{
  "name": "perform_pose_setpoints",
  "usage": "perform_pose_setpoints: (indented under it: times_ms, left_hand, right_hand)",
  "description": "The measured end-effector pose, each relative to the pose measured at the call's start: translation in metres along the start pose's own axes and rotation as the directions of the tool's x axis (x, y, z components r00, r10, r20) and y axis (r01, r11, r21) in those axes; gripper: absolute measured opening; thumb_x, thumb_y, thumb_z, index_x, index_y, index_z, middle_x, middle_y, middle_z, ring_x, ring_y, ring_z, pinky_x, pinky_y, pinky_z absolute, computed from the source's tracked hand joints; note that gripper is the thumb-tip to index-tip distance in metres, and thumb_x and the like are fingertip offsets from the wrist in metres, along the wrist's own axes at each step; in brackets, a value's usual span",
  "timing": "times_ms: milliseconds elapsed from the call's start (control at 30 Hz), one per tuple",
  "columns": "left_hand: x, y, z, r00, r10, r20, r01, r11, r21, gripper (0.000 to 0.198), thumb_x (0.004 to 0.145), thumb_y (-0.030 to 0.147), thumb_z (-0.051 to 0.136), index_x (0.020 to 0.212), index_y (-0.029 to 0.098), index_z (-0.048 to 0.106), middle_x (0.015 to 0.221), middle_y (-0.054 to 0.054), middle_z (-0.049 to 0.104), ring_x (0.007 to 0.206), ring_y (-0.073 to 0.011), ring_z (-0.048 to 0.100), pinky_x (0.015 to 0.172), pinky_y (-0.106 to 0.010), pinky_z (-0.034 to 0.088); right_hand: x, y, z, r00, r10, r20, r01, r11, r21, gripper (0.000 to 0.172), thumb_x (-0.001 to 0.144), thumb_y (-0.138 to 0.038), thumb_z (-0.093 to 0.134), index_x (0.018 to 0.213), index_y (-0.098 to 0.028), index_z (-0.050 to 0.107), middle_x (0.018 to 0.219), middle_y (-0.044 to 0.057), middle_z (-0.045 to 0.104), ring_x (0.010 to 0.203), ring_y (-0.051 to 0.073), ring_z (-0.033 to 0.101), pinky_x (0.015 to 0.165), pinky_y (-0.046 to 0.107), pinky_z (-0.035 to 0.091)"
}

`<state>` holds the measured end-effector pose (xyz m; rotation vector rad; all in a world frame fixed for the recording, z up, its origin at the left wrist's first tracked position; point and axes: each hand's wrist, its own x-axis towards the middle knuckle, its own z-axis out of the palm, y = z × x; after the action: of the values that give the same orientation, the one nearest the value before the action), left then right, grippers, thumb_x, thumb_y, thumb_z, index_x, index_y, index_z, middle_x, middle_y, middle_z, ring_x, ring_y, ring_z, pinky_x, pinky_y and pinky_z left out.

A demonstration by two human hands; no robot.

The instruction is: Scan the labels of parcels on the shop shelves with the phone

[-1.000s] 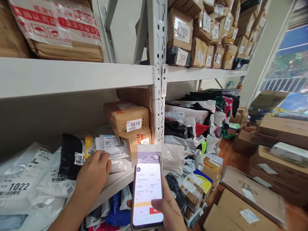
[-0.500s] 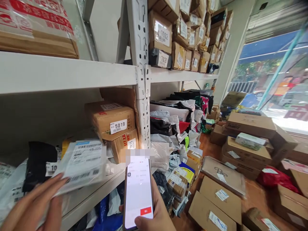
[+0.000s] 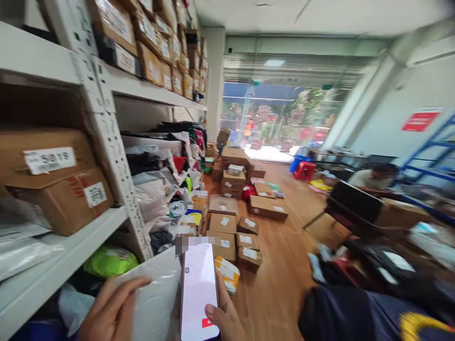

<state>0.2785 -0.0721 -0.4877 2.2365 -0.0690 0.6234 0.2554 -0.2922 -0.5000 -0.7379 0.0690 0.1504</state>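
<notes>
My right hand [image 3: 222, 318] holds a smartphone [image 3: 198, 291] upright at the bottom centre, its screen lit white with a red button under the thumb. My left hand [image 3: 108, 310] grips a flat white plastic parcel [image 3: 156, 296] just left of the phone, away from the shelf. Behind my left hand runs the grey metal shelving [image 3: 106, 137], loaded with cardboard boxes [image 3: 53, 180] bearing number labels and soft mailer bags.
Several labelled cardboard boxes [image 3: 227, 222] lie scattered on the wooden floor ahead. A person [image 3: 373, 177] sits at the right behind a dark chair [image 3: 351, 203]. A dark sleeve or garment [image 3: 355, 315] fills the lower right. Blue racking [image 3: 430, 151] stands far right; a glass entrance lies ahead.
My left hand has pulled the white parcel off the shelf and brought it beside the phone. My view has swung right, from the shelf to the room and entrance.
</notes>
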Motion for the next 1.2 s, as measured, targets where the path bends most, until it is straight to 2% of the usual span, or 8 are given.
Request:
perform_pose_setpoints:
  times_ms: [167, 300, 400, 600, 667, 833, 1067, 1200]
  left_hand:
    - [-0.019, 0.09, 0.088, 0.881, -0.096, 0.463, 0.235, 0.938, -0.253, 0.052, 0.075, 0.061, 0.044, 0.091, 0.02, 0.072, 0.102, -0.01, 0.067, 0.105, -0.0287, 0.059, 0.093, -0.04, 0.046]
    - [-0.038, 0.157, 0.147, 0.669, 0.039, 0.743, 0.431, 0.793, -0.43, 0.053, 0.071, 0.063, 0.047, 0.083, 0.018, 0.071, 0.093, -0.008, 0.069, 0.097, -0.0271, 0.06, 0.091, -0.036, 0.045]
    - [-0.053, 0.2, 0.187, 0.497, 0.052, 0.866, 0.6, 0.701, -0.386, 0.05, 0.063, 0.064, 0.055, 0.073, 0.017, 0.069, 0.069, -0.004, 0.067, 0.075, -0.0242, 0.06, 0.078, -0.034, 0.047]
    - [-0.071, 0.291, 0.294, 0.269, 0.13, 0.954, 0.645, 0.712, -0.279, 0.048, 0.054, 0.064, 0.063, 0.058, 0.016, 0.061, 0.048, 0.001, 0.056, 0.049, -0.0153, 0.046, 0.057, -0.028, 0.04]
    - [-0.075, 0.323, 0.334, 0.246, 0.115, 0.963, 0.63, 0.736, -0.248, 0.048, 0.053, 0.066, 0.061, 0.052, 0.017, 0.058, 0.045, 0.0, 0.054, 0.047, -0.0159, 0.046, 0.054, -0.028, 0.038]
    - [-0.085, 0.396, 0.412, 0.367, 0.154, 0.917, 0.586, 0.727, -0.357, 0.043, 0.059, 0.062, 0.051, 0.055, 0.02, 0.059, 0.056, -0.002, 0.062, 0.061, -0.0205, 0.054, 0.062, -0.031, 0.044]
    - [-0.079, 0.456, 0.497, 0.281, 0.184, 0.942, 0.669, 0.666, -0.33, 0.046, 0.057, 0.063, 0.061, 0.055, 0.018, 0.056, 0.048, 0.0, 0.057, 0.052, -0.0172, 0.05, 0.056, -0.028, 0.039]
    - [-0.059, 0.47, 0.554, 0.31, 0.151, 0.939, 0.609, 0.727, -0.318, 0.053, 0.052, 0.069, 0.064, 0.046, 0.017, 0.05, 0.044, 0.0, 0.052, 0.048, -0.0151, 0.046, 0.051, -0.027, 0.032]
  right_hand:
    - [-0.068, -0.003, -0.056, 0.94, -0.1, -0.327, 0.11, 0.994, 0.012, 0.079, 0.057, -0.033, 0.077, 0.128, -0.022, 0.044, 0.114, 0.008, 0.069, 0.104, 0.031, 0.065, 0.094, 0.048, 0.044]
    - [-0.108, -0.031, -0.09, 0.898, -0.237, -0.37, 0.243, 0.969, -0.031, 0.085, 0.046, -0.009, 0.063, 0.128, -0.023, 0.045, 0.116, 0.005, 0.069, 0.108, 0.03, 0.062, 0.093, 0.044, 0.045]
    - [-0.128, -0.06, -0.119, 0.862, -0.34, -0.375, 0.323, 0.94, -0.109, 0.089, 0.041, -0.007, 0.056, 0.128, -0.02, 0.045, 0.112, 0.006, 0.07, 0.102, 0.03, 0.064, 0.087, 0.041, 0.048]
    - [-0.145, -0.134, -0.199, 0.691, -0.467, -0.552, 0.484, 0.866, -0.127, 0.078, 0.051, -0.016, 0.061, 0.127, -0.019, 0.048, 0.106, 0.006, 0.072, 0.1, 0.028, 0.065, 0.088, 0.04, 0.048]
    - [-0.148, -0.165, -0.23, 0.667, -0.501, -0.551, 0.513, 0.846, -0.147, 0.075, 0.051, -0.017, 0.064, 0.125, -0.02, 0.05, 0.105, 0.005, 0.073, 0.099, 0.028, 0.065, 0.087, 0.039, 0.048]
    - [-0.151, -0.244, -0.304, 0.613, -0.506, -0.607, 0.519, 0.837, -0.174, 0.074, 0.058, -0.031, 0.074, 0.127, -0.02, 0.048, 0.109, 0.006, 0.071, 0.104, 0.027, 0.064, 0.088, 0.039, 0.048]
    - [-0.127, -0.319, -0.369, 0.628, -0.513, -0.584, 0.52, 0.836, -0.175, 0.083, 0.067, -0.049, 0.074, 0.137, -0.024, 0.036, 0.112, 0.007, 0.069, 0.1, 0.027, 0.065, 0.085, 0.041, 0.051]
    - [-0.097, -0.346, -0.401, 0.588, -0.547, -0.595, 0.53, 0.817, -0.228, 0.079, 0.07, -0.052, 0.072, 0.136, -0.024, 0.039, 0.116, 0.007, 0.067, 0.107, 0.026, 0.063, 0.092, 0.04, 0.047]
